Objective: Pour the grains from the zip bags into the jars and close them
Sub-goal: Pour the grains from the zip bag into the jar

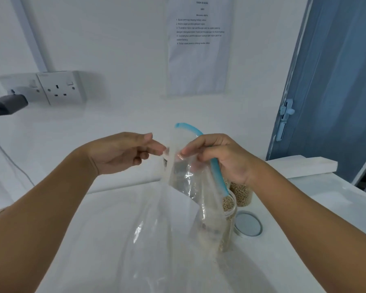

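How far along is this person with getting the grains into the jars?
Partly done. Two jars already hold grains: the near jar, open, and the far jar behind it. In hand: the right hand grips a clear zip bag that looks emptied, with the left hand at its edge. Left: the loose lid on the table must go on the near jar.

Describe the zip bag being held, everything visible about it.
The zip bag is clear, thin, crinkled plastic with a blue zip strip along its top edge. It looks empty and hangs limp over a grain-filled jar. The right hand grips the zip edge; the left hand pinches the bag's other side.
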